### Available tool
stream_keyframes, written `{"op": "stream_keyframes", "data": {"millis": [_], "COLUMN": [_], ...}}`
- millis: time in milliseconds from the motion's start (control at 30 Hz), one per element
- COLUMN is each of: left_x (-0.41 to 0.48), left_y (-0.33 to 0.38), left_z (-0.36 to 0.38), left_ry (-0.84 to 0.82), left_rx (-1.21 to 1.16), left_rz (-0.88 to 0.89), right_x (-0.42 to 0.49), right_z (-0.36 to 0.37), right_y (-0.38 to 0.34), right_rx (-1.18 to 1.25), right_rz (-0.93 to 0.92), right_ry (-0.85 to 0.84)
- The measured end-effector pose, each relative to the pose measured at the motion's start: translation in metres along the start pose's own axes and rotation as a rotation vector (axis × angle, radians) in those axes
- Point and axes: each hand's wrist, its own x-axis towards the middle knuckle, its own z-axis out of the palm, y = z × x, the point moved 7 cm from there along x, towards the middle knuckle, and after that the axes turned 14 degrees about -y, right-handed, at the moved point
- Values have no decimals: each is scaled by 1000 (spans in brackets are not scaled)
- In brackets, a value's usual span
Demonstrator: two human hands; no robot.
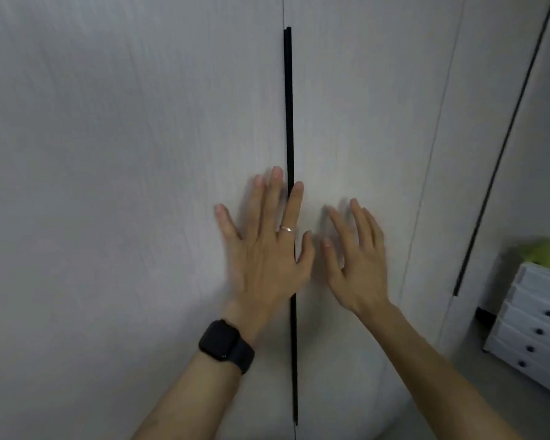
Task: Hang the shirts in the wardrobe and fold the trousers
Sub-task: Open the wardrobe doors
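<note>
Here, the wardrobe [124, 154] fills your view, its 2 doors [362, 90] closed at the seam; no shirts or trousers show. The black handle strip [289, 106] runs down that seam. Your left hand [264, 249] is spread over it and your right hand [356, 268] hovers just beside, both with fingers splayed, holding nothing. Hook your fingertips behind the strip's edge and pull evenly, rather than pressing flat.

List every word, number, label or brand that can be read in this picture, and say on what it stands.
There is no readable text in this picture.
The wardrobe doors are plain, with no label or sign.
The watch has a dark face that shows no digits or brand.
The white drawers are blurred and show only dark knobs.
</note>
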Motion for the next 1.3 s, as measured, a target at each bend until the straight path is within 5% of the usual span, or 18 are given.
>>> {"op": "stream_keyframes", "data": {"millis": [267,867,1033,1167,1300], "left_x": [40,34,23,8,-11], "left_y": [3,21,33,51,67], "left_z": [19,-4,-27,-59,-98], "left_ry": [191,35,17,70,68], "left_rx": [193,126,29,-24,-16], "left_rz": [-276,-385,-359,-283,-269], "right_x": [94,98,95,71,11], "right_z": [15,23,12,-6,4], "right_y": [16,28,28,22,-3], "right_rx": [-20,-6,43,425,866], "right_rz": [-437,-470,-458,-560,-759], "right_ry": [271,225,91,-35,-484]}}
